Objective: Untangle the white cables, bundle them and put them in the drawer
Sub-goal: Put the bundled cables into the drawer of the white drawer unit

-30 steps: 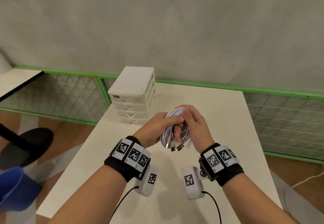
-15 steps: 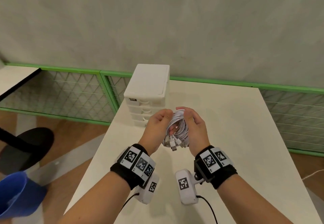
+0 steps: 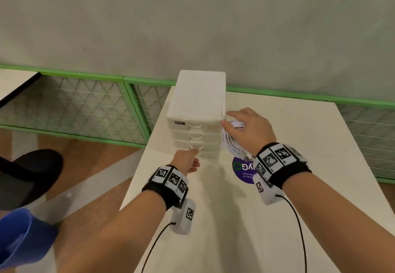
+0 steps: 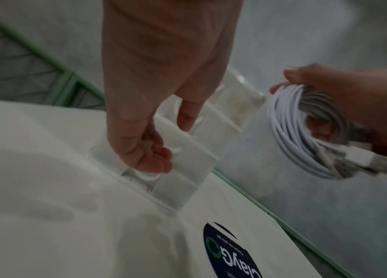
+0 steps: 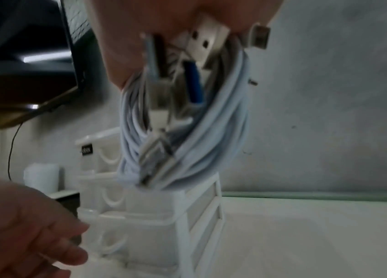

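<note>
A coil of white cables [image 3: 232,142] hangs from my right hand [image 3: 250,129], which grips it just right of the white drawer unit [image 3: 196,106]. USB plugs stick out of the coil [image 5: 187,122] under the right hand [image 5: 164,18]. My left hand [image 3: 188,161] is at the front of the unit, low down. In the left wrist view its index finger [image 4: 186,116] reaches a drawer handle notch while the other fingers curl loosely. All drawers [image 5: 149,205] look pushed in. The coil [image 4: 283,135] and right hand [image 4: 366,105] hang beside the unit.
The drawer unit stands at the back left of the white table [image 3: 310,198]. A round purple sticker [image 3: 242,171] lies on the table below the coil. A green mesh fence [image 3: 85,106] runs behind. A black chair [image 3: 27,176] and blue bin [image 3: 21,240] stand at the left.
My left hand let go of the coil and moved to the drawer front. My right hand carried the coil forward to the right side of the unit. The head view came closer.
</note>
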`<act>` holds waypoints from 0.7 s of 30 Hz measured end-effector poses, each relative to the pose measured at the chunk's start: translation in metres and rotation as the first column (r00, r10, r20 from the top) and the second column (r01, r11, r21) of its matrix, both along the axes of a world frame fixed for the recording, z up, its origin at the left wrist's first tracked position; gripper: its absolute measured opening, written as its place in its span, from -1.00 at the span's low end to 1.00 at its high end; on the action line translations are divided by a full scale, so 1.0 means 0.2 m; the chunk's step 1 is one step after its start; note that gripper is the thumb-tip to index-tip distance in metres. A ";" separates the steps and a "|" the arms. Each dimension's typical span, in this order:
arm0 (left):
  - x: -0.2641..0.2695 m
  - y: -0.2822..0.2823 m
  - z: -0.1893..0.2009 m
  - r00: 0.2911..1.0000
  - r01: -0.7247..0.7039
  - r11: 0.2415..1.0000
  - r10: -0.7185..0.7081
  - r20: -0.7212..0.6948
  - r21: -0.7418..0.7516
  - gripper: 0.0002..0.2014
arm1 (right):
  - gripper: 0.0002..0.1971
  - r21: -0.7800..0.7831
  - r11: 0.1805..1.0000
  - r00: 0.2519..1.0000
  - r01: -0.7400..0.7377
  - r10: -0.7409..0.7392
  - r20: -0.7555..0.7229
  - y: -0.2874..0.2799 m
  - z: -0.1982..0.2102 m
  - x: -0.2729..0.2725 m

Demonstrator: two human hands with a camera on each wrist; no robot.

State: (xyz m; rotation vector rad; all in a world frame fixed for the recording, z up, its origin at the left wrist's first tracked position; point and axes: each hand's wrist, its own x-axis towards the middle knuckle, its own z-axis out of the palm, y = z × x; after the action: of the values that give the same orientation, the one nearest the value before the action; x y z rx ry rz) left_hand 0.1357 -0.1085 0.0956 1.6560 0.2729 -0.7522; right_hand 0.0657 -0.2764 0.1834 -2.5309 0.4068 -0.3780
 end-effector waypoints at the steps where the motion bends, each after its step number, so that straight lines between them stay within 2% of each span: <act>1: 0.02 0.00 -0.03 0.998 -0.010 1.000 0.010 -0.057 -0.004 -0.86 | -0.58 -0.064 0.998 0.998 -0.027 0.023 -0.054 0.00 0.00 0.03; 4: 0.07 -0.01 -0.06 0.993 -0.043 0.999 0.040 -0.113 -0.023 -0.85 | -0.52 -0.164 0.981 0.987 -0.104 0.082 -0.135 0.01 -0.01 0.08; 8: 0.10 -0.05 -0.07 0.988 -0.094 0.992 0.081 -0.133 -0.090 -0.84 | -0.51 -0.179 0.974 0.978 -0.142 0.109 -0.180 0.03 -0.01 0.11; 13: 0.10 -0.08 -0.08 0.985 -0.127 0.989 0.117 -0.127 -0.074 -0.77 | -0.56 -0.171 0.981 0.990 -0.090 0.071 -0.118 0.05 -0.04 0.11; 18: 0.02 -0.03 -0.10 0.989 -0.088 0.996 0.088 -0.121 0.006 -0.76 | -0.56 -0.181 0.981 0.988 -0.067 0.039 -0.152 0.07 -0.02 0.12; 21: -0.08 0.04 -0.11 0.989 -0.106 0.994 0.102 -0.103 -0.037 -0.77 | -0.57 -0.226 0.973 0.988 -0.042 0.007 -0.153 0.10 -0.03 0.12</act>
State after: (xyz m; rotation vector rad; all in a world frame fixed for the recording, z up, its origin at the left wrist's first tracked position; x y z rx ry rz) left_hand 0.1203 -0.1012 0.0734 1.5538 0.4093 -0.7594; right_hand 0.0901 -0.2564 0.1780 -2.7987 0.4091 -0.2352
